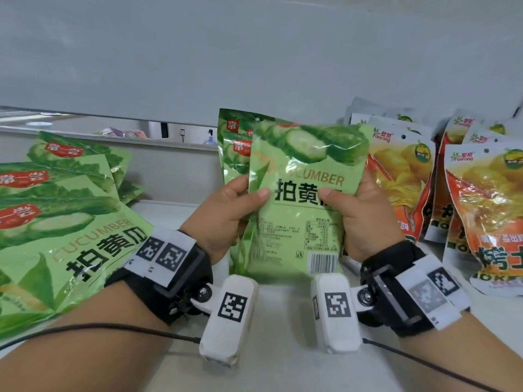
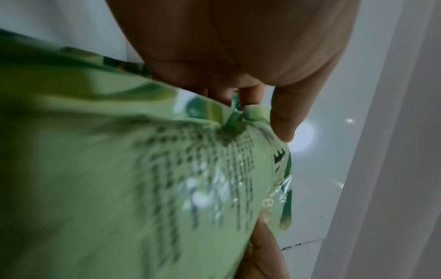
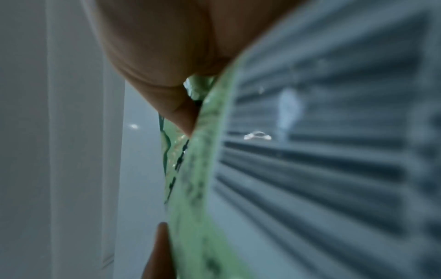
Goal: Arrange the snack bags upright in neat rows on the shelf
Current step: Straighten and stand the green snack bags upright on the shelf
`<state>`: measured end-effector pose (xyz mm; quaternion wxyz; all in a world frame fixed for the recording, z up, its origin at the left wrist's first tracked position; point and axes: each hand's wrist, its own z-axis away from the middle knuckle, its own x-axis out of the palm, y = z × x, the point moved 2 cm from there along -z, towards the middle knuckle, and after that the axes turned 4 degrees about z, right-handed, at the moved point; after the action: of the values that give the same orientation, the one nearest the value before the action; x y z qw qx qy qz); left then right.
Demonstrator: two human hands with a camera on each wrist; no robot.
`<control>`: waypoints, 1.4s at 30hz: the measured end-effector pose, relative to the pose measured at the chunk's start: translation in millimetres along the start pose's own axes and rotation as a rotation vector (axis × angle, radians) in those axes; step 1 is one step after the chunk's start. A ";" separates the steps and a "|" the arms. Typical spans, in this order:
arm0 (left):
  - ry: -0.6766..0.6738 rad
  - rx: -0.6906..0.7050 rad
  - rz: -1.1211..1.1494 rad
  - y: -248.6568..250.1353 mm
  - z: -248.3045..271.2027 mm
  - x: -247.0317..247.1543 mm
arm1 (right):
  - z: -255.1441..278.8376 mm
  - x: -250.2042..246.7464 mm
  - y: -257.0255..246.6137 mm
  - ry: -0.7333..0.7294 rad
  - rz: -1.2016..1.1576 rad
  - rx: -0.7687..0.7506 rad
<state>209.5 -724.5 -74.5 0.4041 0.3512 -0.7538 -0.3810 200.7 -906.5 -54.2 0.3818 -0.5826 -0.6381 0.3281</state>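
Both hands, left hand point(image 1: 226, 210) and right hand point(image 1: 365, 219), grip one green bag point(image 1: 305, 199) above the white shelf point(image 1: 283, 321), grey wall point(image 1: 254, 52) behind.

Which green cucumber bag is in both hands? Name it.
The front middle cucumber bag, pinched by left hand and right hand; the others lie piled left or stand behind.
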 end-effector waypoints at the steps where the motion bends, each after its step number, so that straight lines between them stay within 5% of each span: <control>1: 0.024 0.024 0.026 2.7 -0.8 1.2 | 1.1 1.4 1.1 -0.041 0.014 0.011; 9: 0.152 0.237 0.201 26.1 -8.0 -1.8 | 4.0 3.8 8.9 -0.217 -0.021 0.069; 23: 0.219 0.286 0.080 43.4 -1.8 0.5 | 2.3 -0.7 7.6 -0.261 -0.104 0.050; 36: 0.229 0.225 -0.095 53.0 14.5 64.9 | 22.2 -56.7 -33.5 -0.069 -0.134 0.104; 42: 0.344 0.090 -0.086 23.2 14.0 81.2 | 37.6 -122.1 -52.0 0.245 -0.043 0.188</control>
<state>157.5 -777.7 -32.2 0.4944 0.4609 -0.6740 -0.2980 146.0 -1032.4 -40.7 0.5166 -0.5661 -0.5656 0.3045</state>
